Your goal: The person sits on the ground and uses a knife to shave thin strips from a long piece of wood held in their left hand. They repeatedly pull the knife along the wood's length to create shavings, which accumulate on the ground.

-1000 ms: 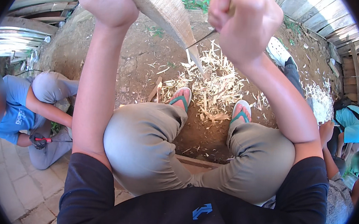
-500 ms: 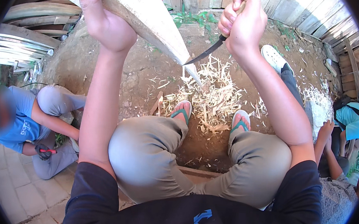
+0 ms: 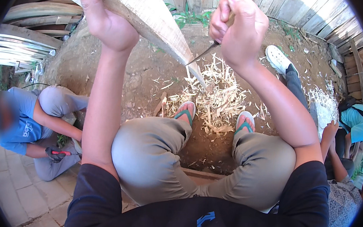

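A long pale wooden plank (image 3: 148, 19) slants across the top, its tapered lower end pointing down at a heap of curled wood shavings (image 3: 223, 97). My left hand (image 3: 109, 24) is wrapped round the plank's upper part, thumb on the near side; most of its fingers are hidden behind the wood. In my closed right hand (image 3: 243, 28) is a knife (image 3: 206, 52) with a thin, dark, curved blade. The handle is mostly covered by my fingers. The blade's tip meets or nearly meets the plank's edge close to the tapered end.
Beside me on the left crouches a person (image 3: 23, 122) whose gloved hand holds a red-handled tool (image 3: 62, 152). At right, other people sit near more shavings (image 3: 321, 101). Curved planks (image 3: 40, 12) are stacked at far left. A wooden fence (image 3: 292, 11) stands behind the dirt ground (image 3: 137, 80).
My right hand has shifted slightly left and turned, so the knife blade shows more edge-on. The plank and my left hand stay nearly in place. The left person's gloved hand has moved right.
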A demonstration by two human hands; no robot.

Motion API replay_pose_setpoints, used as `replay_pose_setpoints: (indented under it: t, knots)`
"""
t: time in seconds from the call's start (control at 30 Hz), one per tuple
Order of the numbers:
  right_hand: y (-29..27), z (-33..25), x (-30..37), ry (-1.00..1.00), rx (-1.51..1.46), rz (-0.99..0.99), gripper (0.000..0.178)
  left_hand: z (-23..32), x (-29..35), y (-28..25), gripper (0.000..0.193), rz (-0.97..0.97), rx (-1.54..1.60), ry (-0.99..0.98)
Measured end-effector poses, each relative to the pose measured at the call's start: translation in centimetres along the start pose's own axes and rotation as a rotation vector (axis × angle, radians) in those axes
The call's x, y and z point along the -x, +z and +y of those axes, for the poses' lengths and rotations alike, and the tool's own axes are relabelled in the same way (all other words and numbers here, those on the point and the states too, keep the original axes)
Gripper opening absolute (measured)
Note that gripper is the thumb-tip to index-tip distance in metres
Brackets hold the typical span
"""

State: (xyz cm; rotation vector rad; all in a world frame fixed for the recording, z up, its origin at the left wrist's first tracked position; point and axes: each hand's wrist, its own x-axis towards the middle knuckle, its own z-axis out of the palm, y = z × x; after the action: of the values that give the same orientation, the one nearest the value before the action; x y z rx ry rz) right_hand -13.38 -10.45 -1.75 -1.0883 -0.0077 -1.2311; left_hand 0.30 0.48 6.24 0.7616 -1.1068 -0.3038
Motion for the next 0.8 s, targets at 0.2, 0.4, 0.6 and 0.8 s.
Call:
replay_pose_setpoints:
  t: [0.2,0.4,0.6,0.8]
  knots:
    - [0.0,-0.5,-2.1,0.282,0.130,0.371,0.034,0.7,0.3,0.4,0.084,0.030,-0.021,-0.029]
    - [-1.4,-0.7,-2.2,0.362,-0.012,0.373,0.032,-0.9,-0.3,-0.5,0.083,-0.017,-0.064,0.107]
    - [0.1,-3.3,-0.8,0.240,-0.062,-0.022,0.041,-1.8,-0.4,-1.4,0.083,0.007,-0.072,0.106]
    - [1.3,-2.6,-0.7,-0.003,-0.139,-0.109,0.041,-0.5,-0.3,0.1,0.085,-0.035,-0.053,0.068]
